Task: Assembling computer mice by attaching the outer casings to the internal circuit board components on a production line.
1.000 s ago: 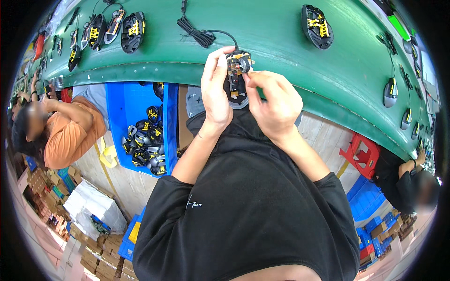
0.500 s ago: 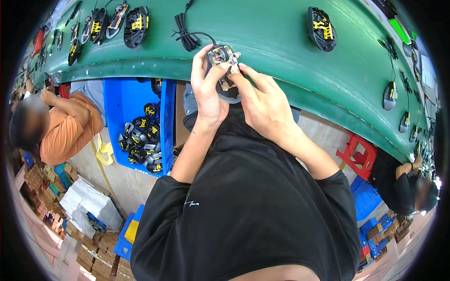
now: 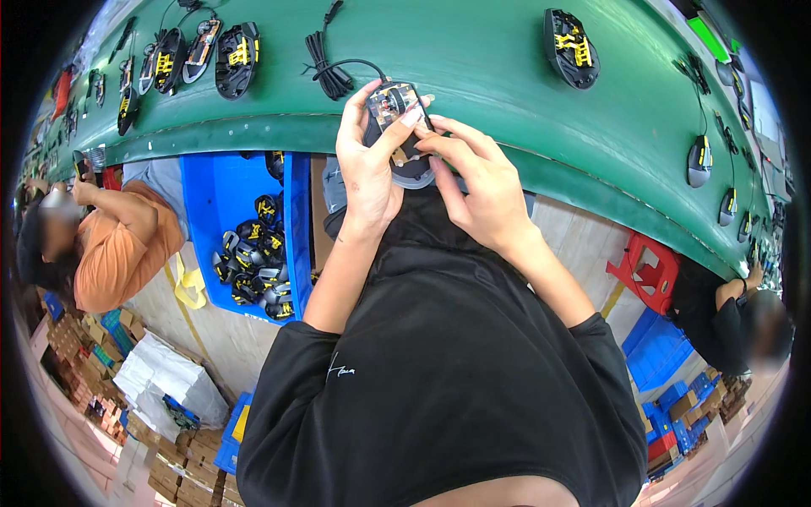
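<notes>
An opened computer mouse base [image 3: 394, 97], with its circuit board and scroll wheel exposed, is held near the belt's front edge. My left hand [image 3: 365, 169] is closed around its left side, the thumb lying across the board. At the right edge of the mouse, the fingertips of my right hand [image 3: 484, 184] are bent against it, with the thumb close to its lower end. Whether a small part sits under those fingertips is hidden. From the top of the mouse a black cable [image 3: 331, 79] runs to a tied coil on the green belt.
Mouse shells with yellow parts [image 3: 237, 61] lie on the green belt [image 3: 473, 59] at left, and another shell [image 3: 573, 49] at right. A blue bin [image 3: 293, 228] of black-and-yellow parts stands below. People sit at left and right, near a red stool [image 3: 646, 270].
My right hand's fingers have shifted down along the mouse's right edge, and its thumb has come off the board. The left hand keeps its hold. The whole view has shifted slightly.
</notes>
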The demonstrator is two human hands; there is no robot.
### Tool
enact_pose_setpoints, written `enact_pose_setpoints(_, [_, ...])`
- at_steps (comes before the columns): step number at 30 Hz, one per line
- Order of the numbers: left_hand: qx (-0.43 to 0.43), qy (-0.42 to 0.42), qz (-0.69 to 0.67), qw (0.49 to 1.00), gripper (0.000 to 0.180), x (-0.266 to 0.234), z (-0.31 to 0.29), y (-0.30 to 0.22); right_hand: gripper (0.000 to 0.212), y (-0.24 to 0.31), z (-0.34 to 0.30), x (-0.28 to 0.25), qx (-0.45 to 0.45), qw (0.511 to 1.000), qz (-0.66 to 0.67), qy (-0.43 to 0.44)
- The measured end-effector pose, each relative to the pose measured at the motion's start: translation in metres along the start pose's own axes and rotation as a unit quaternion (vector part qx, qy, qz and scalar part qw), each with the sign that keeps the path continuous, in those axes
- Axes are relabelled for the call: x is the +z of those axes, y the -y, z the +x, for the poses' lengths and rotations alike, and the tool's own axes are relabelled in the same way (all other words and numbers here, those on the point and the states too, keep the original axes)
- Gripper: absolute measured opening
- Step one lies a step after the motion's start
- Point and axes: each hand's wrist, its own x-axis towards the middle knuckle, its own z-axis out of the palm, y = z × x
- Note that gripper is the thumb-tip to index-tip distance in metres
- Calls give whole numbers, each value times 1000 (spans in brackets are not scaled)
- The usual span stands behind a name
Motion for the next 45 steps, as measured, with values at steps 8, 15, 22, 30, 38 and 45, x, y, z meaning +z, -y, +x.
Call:
enact_pose_setpoints(8, [-36,57,-58,996,51,3,-4,-2,20,-5,6,-13,55,988,88,-112])
enact_pose_setpoints(15, [-54,78,-82,992,47,3,-3,-5,24,-65,28,-72,148,929,-99,-326])
enact_pose_setpoints(22, [-65,67,-52,994,47,4,-7,-3,94,-115,45,-68,166,866,-422,-208])
enact_pose_setpoints(30, [-76,58,-47,994,49,-2,-7,-7,41,-118,40,-78,317,888,67,-327])
enact_pose_setpoints(38, [-72,69,-19,995,49,-8,-2,2,19,-111,8,-65,271,872,-256,-318])
enact_pose_setpoints(45, [-80,80,-41,993,48,-8,0,4,43,-104,16,-64,165,940,-236,-184])
